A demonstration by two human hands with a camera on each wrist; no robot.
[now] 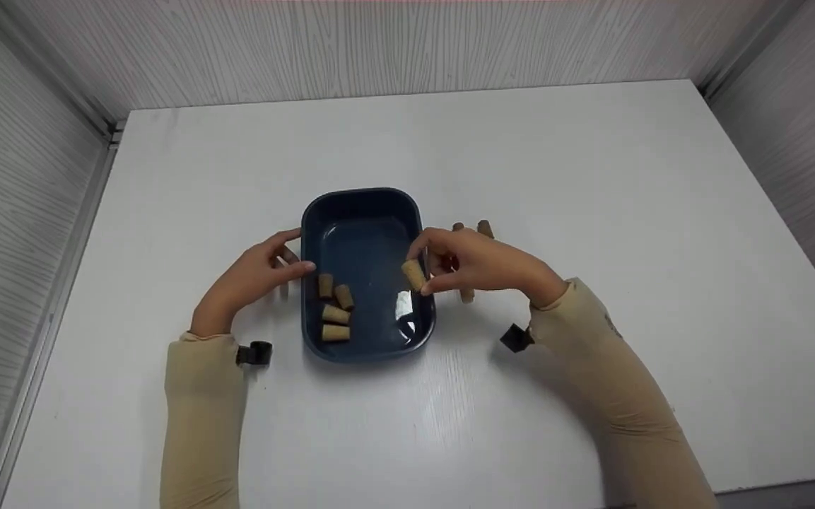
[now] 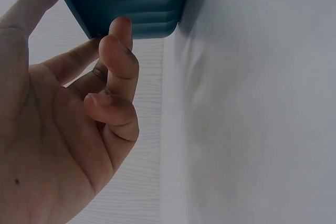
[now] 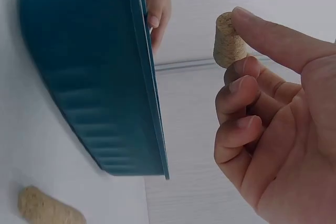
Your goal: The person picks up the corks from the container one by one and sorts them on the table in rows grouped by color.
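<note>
A deep blue tub (image 1: pixel 368 247) stands on the table between the two hands. Several tapered cork stoppers (image 1: pixel 336 314) lie at its near left inside. My right hand (image 1: pixel 481 261) pinches another cork stopper (image 3: pixel 229 40) between thumb and fingertips, tilted over the tub's right rim. The other right fingers are curled below it. On the tub's left side, my left hand (image 1: pixel 255 279) holds the rim, its thumb over the edge. Its remaining fingers curl beside the tub's wall (image 2: pixel 142 9).
To the right of the tub, more cork stoppers (image 1: pixel 485 228) lie on the white table (image 1: pixel 591 177), partly behind the right hand; one loose cork (image 3: pixel 50 208) shows below the tub in the right wrist view. Pale wood-grain panels (image 1: pixel 407 49) enclose the table's back and sides.
</note>
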